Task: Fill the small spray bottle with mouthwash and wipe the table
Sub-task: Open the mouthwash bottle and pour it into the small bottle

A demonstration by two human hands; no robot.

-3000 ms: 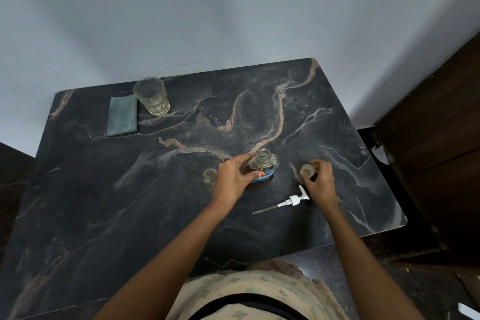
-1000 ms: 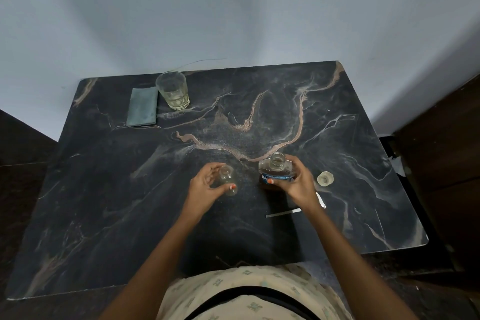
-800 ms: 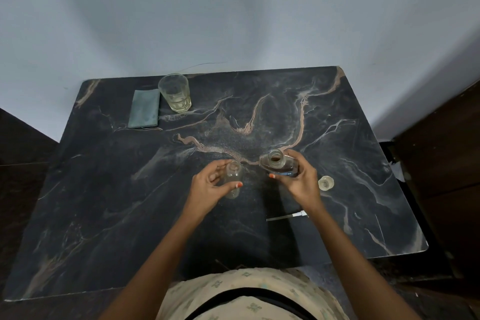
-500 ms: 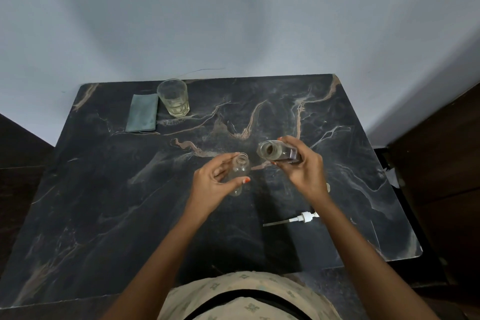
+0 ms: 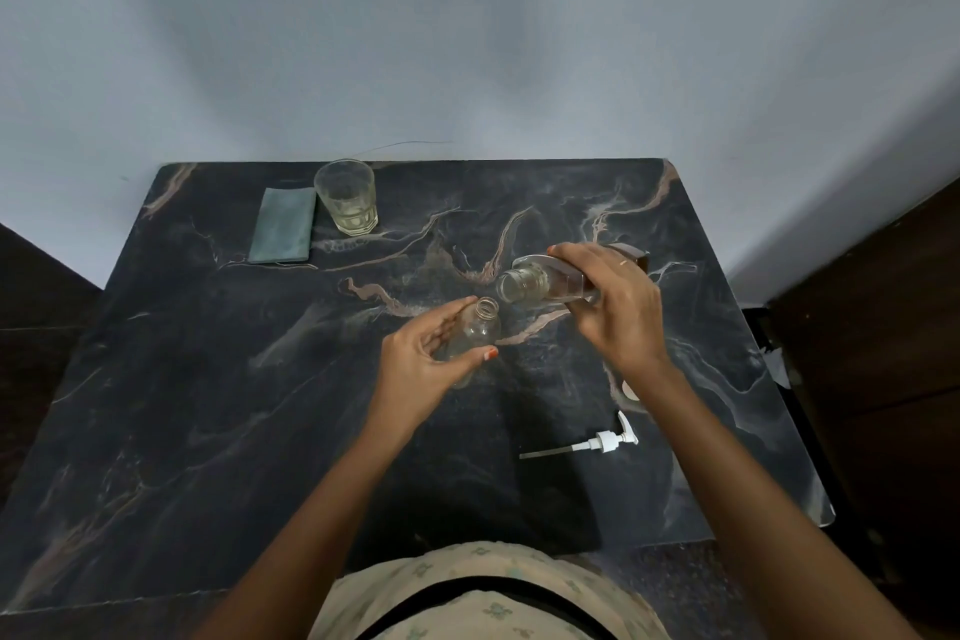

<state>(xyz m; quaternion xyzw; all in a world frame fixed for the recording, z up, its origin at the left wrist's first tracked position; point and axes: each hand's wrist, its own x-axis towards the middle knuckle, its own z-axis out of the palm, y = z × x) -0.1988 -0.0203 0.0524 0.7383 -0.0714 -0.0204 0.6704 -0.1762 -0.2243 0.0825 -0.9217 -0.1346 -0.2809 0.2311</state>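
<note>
My left fingers (image 5: pixel 448 323) are curled round the small spray bottle (image 5: pixel 477 327), thumb pressed across its near side, so the left hand (image 5: pixel 421 365) has it firmly, lifted just over the table (image 5: pixel 208 405) near the middle. The right fingers (image 5: pixel 587 256) wrap over the top of the mouthwash bottle (image 5: pixel 545 283), and the right hand (image 5: pixel 618 314) holds it tipped almost flat. The spray bottle's long axis leans away from me and to the right, its open threaded neck pointing up toward the mouthwash bottle's mouth. That bottle runs left to right, mouth to the left and slightly down, base off to the far right. The two openings sit just beside each other, apparently not touching, and I can't make out any stream. My worry is the mismatch: a wide mouth over a narrow neck, both held free in the air. Tip too fast and I'd expect mouthwash to sheet over the rim, down my left fingers and onto the marble. A wet, clear bottle could slip too. Further out, the white pump head (image 5: pixel 605 442) lies near my right forearm, and the glass tumbler (image 5: pixel 347 195) and folded cloth (image 5: pixel 283 231) wait at the far left edge — well apart from the pour.
</note>
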